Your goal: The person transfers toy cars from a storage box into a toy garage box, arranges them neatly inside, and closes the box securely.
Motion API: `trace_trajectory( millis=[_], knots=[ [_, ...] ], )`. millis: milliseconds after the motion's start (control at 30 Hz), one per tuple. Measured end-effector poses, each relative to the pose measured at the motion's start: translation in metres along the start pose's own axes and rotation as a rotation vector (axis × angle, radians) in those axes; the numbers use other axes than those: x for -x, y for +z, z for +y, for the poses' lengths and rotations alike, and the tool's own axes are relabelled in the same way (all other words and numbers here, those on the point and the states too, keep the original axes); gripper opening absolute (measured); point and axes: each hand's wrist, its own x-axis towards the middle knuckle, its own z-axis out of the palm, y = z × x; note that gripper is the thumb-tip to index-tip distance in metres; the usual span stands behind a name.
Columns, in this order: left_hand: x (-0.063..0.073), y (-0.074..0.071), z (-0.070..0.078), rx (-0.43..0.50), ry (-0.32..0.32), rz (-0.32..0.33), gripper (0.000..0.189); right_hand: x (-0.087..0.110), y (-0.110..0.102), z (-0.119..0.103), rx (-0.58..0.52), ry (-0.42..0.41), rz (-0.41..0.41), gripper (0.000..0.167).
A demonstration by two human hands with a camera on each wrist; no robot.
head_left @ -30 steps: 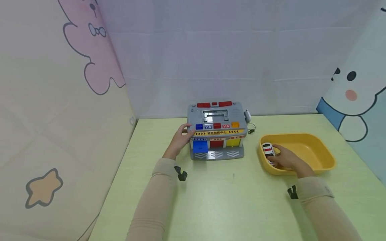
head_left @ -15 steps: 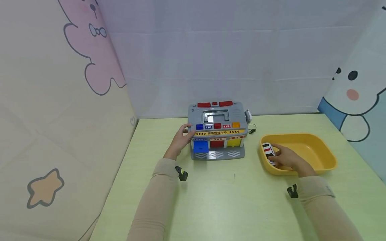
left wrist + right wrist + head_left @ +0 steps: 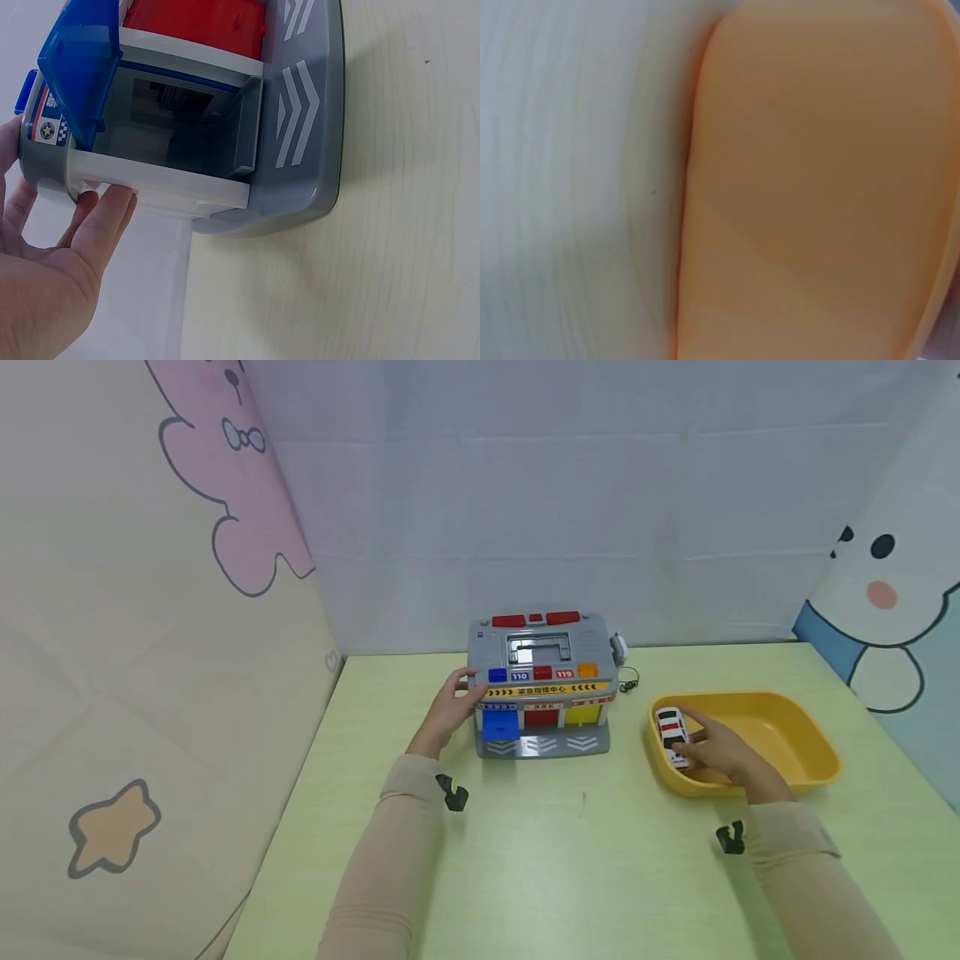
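On the table stands a grey toy rescue station point(image 3: 540, 693) with blue, red and yellow doors. My left hand point(image 3: 448, 708) grips its left roof corner, and in the left wrist view the fingertips point(image 3: 112, 206) press against the white side wall. There the blue door point(image 3: 79, 67) is swung up, baring a dark compartment point(image 3: 165, 120). At the left end of the yellow tray point(image 3: 780, 735), my right hand point(image 3: 720, 752) pinches a white toy car point(image 3: 672, 737) with black and red markings. Neither that car nor the gripping fingertips show in the right wrist view, which the tray's outer wall point(image 3: 817, 180) fills.
A coiled dark cord point(image 3: 628, 681) lies by the station's right side, below a white-grey knob point(image 3: 618, 648). A pale curtain point(image 3: 585, 527) hangs behind the table point(image 3: 555, 860). A printed cloth point(image 3: 150, 693) stands along the left edge.
The toy car has come slightly up and turned more upright in my right fingers, showing more of its roof. My left hand keeps its place on the station.
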Motion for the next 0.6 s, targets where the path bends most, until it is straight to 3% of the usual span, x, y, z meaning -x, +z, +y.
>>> trace_trajectory(
  millis=[600],
  knots=[
    [0.0,0.001,-0.001,0.011,0.016,-0.009,0.044,0.012,-0.008,-0.008,-0.072,-0.041,0.056,0.08]
  ],
)
